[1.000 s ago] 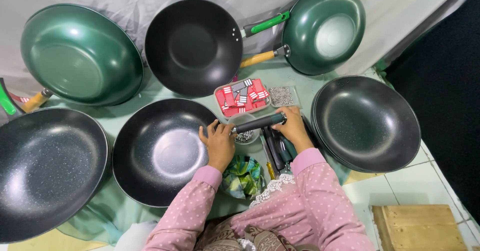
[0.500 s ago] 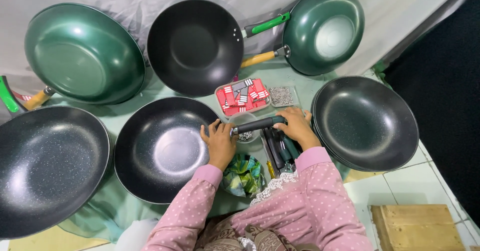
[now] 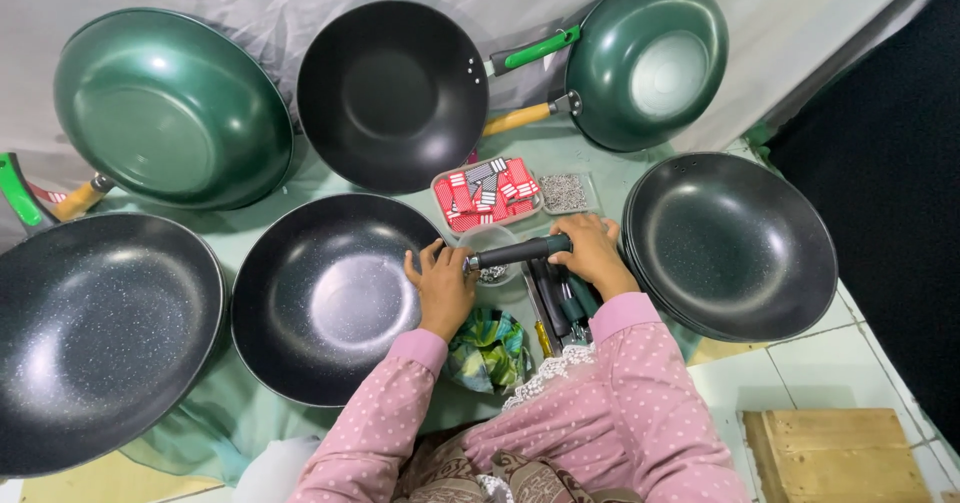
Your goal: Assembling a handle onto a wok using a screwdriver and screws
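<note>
While my knees stay tucked under me, the black wok [image 3: 325, 298] in front of me is the biggest thing in play: wide, round, stiff metal, heavy I judge, with a slick dark coating, so it is best gripped at the rim, where my left hand [image 3: 440, 285] rests with its fingers curled over the right edge. My right hand [image 3: 592, 253] wraps closed around the far end of the black handle [image 3: 520, 253], a rigid, light bar with a ribbed grip that should not slip. Its long axis lies nearly level, left to right, metal tip pointing at the wok's rim beside my left fingers, above a small clear tub [image 3: 490, 253]. Smaller still, screws [image 3: 563, 192] fill a little tray behind, near a box of red packets [image 3: 485, 193].
</note>
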